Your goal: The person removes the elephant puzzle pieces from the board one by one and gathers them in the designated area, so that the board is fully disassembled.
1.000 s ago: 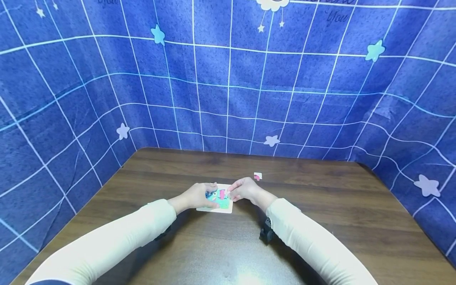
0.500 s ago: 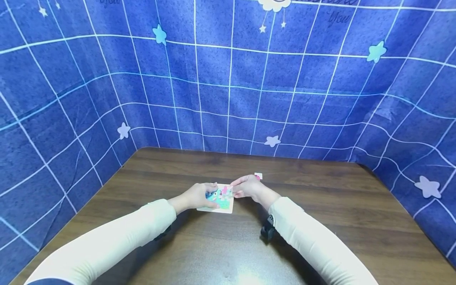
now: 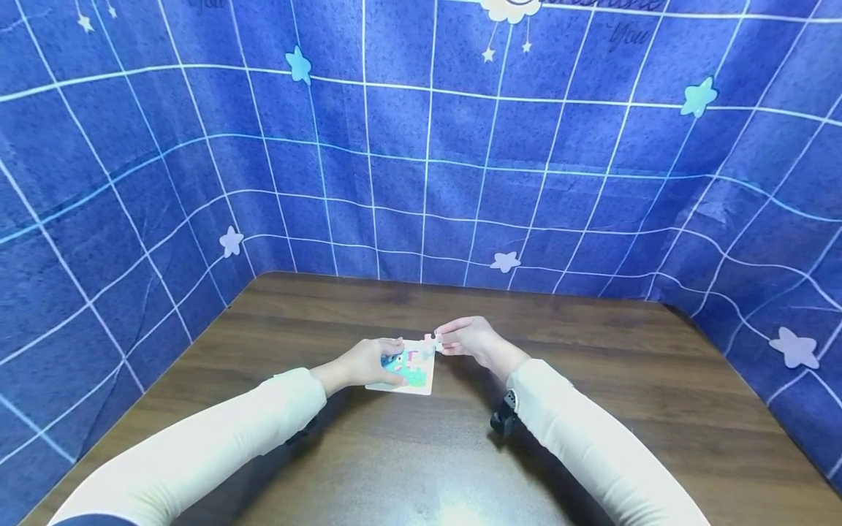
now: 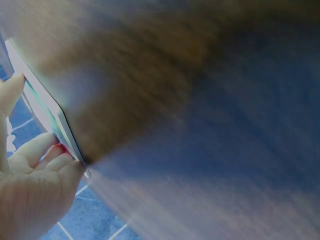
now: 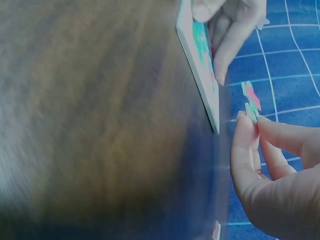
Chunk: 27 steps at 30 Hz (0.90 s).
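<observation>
A small jigsaw puzzle board [image 3: 411, 387] with a pale frame and a colourful picture lies on the table. My left hand [image 3: 363, 362] holds it from the left, thumb over the near part and fingertips at the far part. Beyond the board's far right corner, my right hand [image 3: 475, 340] pinches a jigsaw piece [image 3: 431, 340] between thumb and fingertips. In the right wrist view the jigsaw piece [image 5: 251, 96] shows pink and green and stands apart from the board [image 5: 200, 65]. Whether it is one piece or two joined is unclear.
A brown wooden table [image 3: 316, 453] spreads around the hands. A blue grid-patterned cloth [image 3: 395, 168] hangs behind and at both sides. At the right wrist view's bottom edge a small pink-and-white piece [image 5: 216, 231] shows partly.
My right hand has lifted off the board's right side and moved right and away, bringing out the pinched piece. It now covers the loose piece behind it. The left hand stays put.
</observation>
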Each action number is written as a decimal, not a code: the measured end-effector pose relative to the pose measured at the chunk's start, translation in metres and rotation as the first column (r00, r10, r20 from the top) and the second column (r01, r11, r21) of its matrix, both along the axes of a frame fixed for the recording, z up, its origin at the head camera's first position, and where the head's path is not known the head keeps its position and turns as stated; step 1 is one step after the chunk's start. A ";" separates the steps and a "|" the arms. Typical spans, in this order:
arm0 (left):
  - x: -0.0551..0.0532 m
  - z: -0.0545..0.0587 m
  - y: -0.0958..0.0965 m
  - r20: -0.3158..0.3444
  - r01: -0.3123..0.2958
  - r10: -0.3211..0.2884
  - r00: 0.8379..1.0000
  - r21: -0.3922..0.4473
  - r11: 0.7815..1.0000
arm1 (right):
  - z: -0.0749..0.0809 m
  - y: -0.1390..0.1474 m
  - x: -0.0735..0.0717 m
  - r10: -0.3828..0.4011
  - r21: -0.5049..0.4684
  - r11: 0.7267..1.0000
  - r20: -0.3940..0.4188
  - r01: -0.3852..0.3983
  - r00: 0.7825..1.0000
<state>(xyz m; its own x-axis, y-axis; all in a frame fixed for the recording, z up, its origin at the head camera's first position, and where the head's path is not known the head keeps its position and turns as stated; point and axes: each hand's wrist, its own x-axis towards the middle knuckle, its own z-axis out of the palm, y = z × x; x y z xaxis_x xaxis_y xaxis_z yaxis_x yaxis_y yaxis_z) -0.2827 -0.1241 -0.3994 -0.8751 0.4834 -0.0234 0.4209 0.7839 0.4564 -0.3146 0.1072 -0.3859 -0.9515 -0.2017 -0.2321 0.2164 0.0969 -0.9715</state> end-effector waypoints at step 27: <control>0.001 0.007 -0.010 0.042 0.088 -0.090 0.995 0.043 0.995 | -0.004 0.058 -0.011 -0.097 -0.007 0.995 0.010 0.097 0.995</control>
<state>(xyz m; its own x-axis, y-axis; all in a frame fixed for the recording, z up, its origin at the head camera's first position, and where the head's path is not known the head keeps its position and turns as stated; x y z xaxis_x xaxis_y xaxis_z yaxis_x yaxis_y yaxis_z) -0.2822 -0.1342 -0.3920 -0.8273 0.5604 -0.0394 0.4668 0.7248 0.5068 -0.3259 0.1654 -0.3895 -0.9643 -0.1105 -0.2405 0.2341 0.0675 -0.9699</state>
